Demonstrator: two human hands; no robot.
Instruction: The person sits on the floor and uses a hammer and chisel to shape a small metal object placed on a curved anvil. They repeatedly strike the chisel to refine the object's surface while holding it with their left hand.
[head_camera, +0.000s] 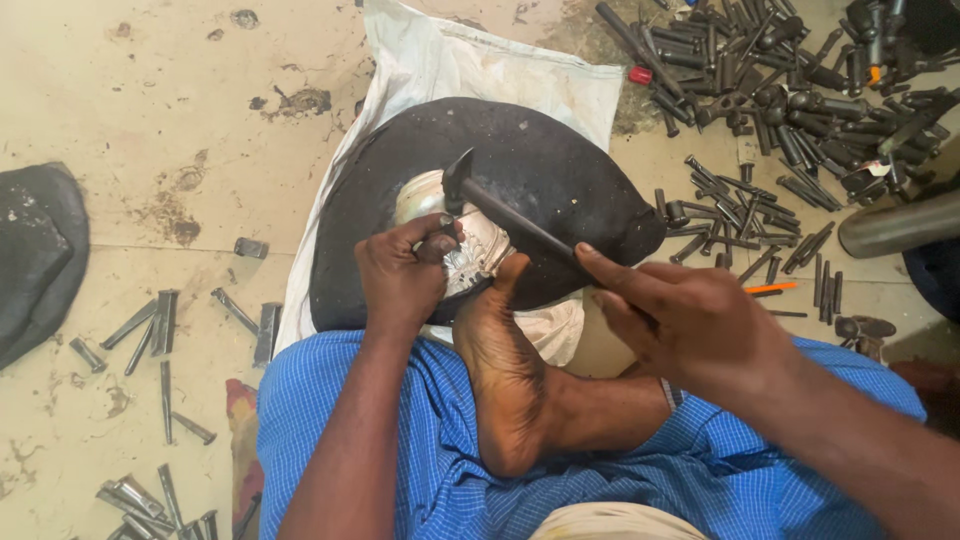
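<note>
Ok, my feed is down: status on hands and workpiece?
Left hand pinching punch on silver vessel. Right hand gripping hammer. Foot braces vessel.

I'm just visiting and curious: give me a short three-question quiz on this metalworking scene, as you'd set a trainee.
1. Which hand grips the hammer?
2. True or false: the silver metal piece lies on a dark round cushion.
3. What steadies the piece from below? A) a vice B) a bare foot C) a brick

Key: 1. The right; the left hand holds a small punch against the piece. 2. True. 3. B.
</note>
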